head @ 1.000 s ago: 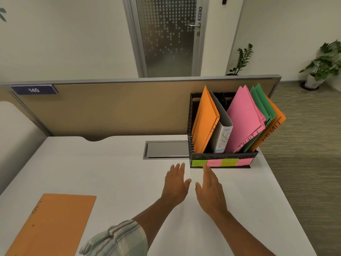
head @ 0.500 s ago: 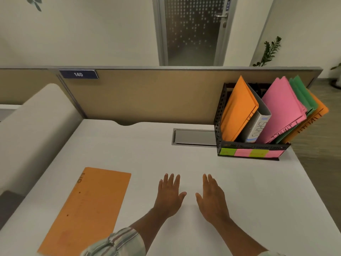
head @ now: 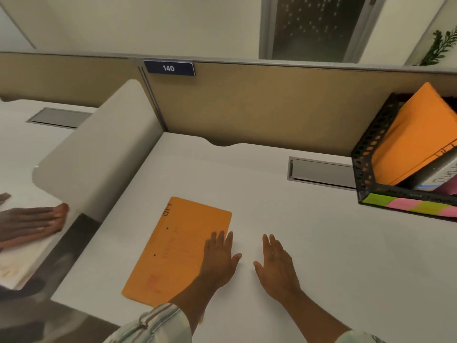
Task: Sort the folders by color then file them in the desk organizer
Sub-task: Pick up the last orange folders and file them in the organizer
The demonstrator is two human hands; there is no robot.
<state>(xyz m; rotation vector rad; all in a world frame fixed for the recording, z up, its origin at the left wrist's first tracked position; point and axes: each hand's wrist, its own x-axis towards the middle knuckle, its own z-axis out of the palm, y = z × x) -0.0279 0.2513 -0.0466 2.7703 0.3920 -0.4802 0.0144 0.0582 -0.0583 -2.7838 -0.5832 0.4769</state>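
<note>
Over the desk (head: 321, 243), the left hand (head: 218, 258) overlaps the orange folder (head: 178, 248).

Single head cam, down-forward over desk (head: 321, 243), close

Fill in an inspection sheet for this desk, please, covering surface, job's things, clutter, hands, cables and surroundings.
Surface: white desk, grey hatch set in near the back.
Job's things: flat orange folder lies on the desk; black mesh desk organizer at the right holds a filed orange folder and a binder; green and pink labels on its front.
Clutter: nothing seen.
Hands: left hand open, over the flat orange folder's right edge; right hand open, over bare desk.
Cables: nothing seen.
Surroundings: tan partition with plate reading 140; another person's hand at the neighbouring desk; door and plant behind.
</note>
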